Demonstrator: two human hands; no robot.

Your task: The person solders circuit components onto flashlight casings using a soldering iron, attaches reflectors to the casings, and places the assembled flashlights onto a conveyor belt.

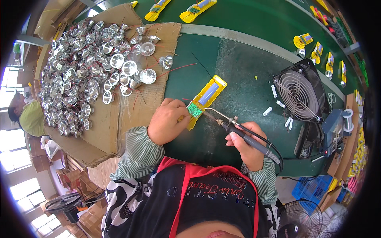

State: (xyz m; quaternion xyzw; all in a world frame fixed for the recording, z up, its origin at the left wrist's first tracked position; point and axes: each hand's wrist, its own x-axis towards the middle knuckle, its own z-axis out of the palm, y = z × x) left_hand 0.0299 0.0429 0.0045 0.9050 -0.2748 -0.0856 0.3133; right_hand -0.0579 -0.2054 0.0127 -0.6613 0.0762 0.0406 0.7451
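Observation:
A yellow plastic lamp housing (218, 82) lies tilted on the green bench top, holding a bluish-grey cylindrical battery (209, 94) and a small green circuit board (194, 110). My left hand (168, 121) is closed at the housing's left side, its fingertips at the board's edge; what they pinch is partly hidden. My right hand (250, 146) grips a soldering iron (254, 142) with a dark handle, a black cable and a thin curved metal tube beside the tip. Its tip reaches the board's right edge. A red and a black wire run out near the housing's upper end.
Many silvery reflector cups (75, 75) with wires are heaped on cardboard (152, 91) at left. A square black fan (299, 91) stands at right, small white strips (267, 111) beside it. More yellow housings (198, 10) lie beyond the bench's rail. Another person (29, 115) is at far left.

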